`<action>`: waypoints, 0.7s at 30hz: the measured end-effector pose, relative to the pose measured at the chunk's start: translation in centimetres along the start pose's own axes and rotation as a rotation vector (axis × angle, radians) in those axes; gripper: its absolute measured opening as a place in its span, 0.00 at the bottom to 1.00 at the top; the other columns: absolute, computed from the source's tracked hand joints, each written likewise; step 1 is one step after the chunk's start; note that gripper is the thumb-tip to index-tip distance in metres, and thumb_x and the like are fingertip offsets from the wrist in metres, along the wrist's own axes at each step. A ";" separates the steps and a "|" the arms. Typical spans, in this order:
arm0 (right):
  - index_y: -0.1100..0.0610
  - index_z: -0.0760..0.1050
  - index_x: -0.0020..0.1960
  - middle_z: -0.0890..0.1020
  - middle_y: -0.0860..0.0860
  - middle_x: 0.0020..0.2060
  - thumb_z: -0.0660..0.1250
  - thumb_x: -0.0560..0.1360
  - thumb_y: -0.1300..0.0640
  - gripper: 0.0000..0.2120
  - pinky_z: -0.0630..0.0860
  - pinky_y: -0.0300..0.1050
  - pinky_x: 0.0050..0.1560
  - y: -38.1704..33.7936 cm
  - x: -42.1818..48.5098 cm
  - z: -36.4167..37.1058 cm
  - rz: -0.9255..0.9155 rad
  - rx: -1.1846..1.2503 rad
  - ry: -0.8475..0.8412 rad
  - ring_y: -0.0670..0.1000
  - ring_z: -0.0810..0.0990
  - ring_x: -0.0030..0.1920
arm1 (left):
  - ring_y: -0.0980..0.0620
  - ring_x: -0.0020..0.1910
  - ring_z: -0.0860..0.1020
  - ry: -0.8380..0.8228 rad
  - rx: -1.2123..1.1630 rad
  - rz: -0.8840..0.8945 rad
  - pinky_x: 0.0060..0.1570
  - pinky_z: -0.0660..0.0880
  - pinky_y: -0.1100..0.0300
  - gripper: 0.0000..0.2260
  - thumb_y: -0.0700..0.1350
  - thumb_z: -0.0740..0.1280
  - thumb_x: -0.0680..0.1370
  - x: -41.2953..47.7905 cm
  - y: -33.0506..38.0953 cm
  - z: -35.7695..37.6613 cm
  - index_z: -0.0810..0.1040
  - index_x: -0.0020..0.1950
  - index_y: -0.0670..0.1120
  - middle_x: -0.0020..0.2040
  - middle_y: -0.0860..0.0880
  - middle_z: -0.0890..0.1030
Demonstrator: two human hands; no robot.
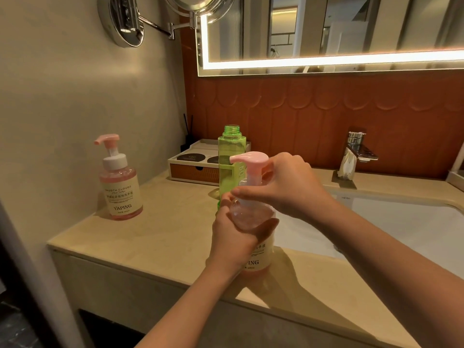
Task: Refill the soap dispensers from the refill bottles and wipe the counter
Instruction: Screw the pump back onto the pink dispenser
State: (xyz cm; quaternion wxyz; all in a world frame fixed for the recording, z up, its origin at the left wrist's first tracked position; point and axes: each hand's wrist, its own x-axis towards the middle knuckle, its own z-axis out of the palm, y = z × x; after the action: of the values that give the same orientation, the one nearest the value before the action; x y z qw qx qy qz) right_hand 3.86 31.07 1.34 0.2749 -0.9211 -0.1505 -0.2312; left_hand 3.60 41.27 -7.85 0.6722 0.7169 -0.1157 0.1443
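Near dispenser point(251, 214) stands on the counter point(163, 234) at the front edge, just left of the sink point(401, 222). Left hand point(233, 237) wraps the body, fingers curled round it, likely to stop it turning. Right hand point(288, 187) pinches the white collar under the pink pump point(248, 158), so the step looks like a twist at the thread. Can't tell whether it's going on or coming off.

Green bottle point(231, 156) stands upright right behind, cap off and neck open, close enough for a short pour. I read it as the refill. Only fragmentary raised letters show on its side, partly hidden by the pump.

Second dispenser point(120, 189) is parked well left by the wall, pump on, pink liquid high, out of the way.

Its label reads "SMOOTH CLOUDS", a line of Chinese text, then "YAPING". The held one shows only "PING" below the left hand. "HEGII" is printed on the sink rim. No cloth in view, so the wipe looks not yet started.
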 end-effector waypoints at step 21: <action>0.56 0.74 0.39 0.83 0.44 0.48 0.66 0.66 0.64 0.04 0.74 0.32 0.56 2.4 2.6 1.4 -0.209 0.744 -0.772 0.44 0.77 0.60 | 0.63 0.50 0.79 -0.591 -0.076 -0.167 0.48 0.73 0.67 0.33 0.53 0.71 0.53 2.0 -0.1 -4.2 0.69 0.58 0.57 0.48 0.61 0.82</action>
State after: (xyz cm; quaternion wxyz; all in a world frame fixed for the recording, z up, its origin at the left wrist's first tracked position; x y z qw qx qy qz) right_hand 7.45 30.34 0.60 0.4826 -0.7596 -0.4030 0.1664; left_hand 5.31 45.49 -7.00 0.6452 0.7093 -0.2523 -0.1304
